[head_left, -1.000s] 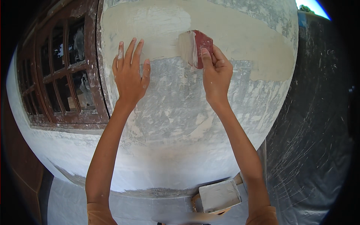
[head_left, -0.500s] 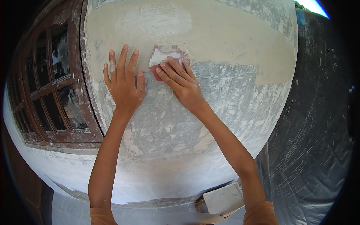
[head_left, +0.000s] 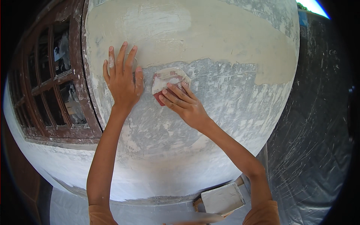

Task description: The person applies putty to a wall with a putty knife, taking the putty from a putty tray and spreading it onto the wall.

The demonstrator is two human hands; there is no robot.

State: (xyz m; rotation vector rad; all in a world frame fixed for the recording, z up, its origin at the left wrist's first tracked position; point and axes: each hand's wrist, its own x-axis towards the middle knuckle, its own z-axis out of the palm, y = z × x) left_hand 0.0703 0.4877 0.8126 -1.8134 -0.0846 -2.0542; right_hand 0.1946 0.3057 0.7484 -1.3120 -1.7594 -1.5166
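Note:
My left hand (head_left: 122,79) rests against the wall, fingers spread and tips on the beige plaster band (head_left: 217,33), beside the window. My right hand (head_left: 188,105) is on a red scraper (head_left: 162,99) smeared with pale plaster, its fingers pressing the blade against the rough grey stretch of wall (head_left: 225,105), just below the band's ragged lower edge. The scraper lies to the right of my left hand. Its far edge is coated in wet-looking putty.
A brown wooden window (head_left: 56,84) with paint-spattered panes is at the left. A tray of pale putty (head_left: 221,198) stands on a support by the wall's foot at lower right. Dark, splattered plastic sheeting (head_left: 311,112) hangs at the right. Grey flooring (head_left: 67,210) runs below.
My right hand has swung left with the scraper, turned it flat to the wall, then moved down from the beige band onto the grey area. My left hand stays spread on the wall.

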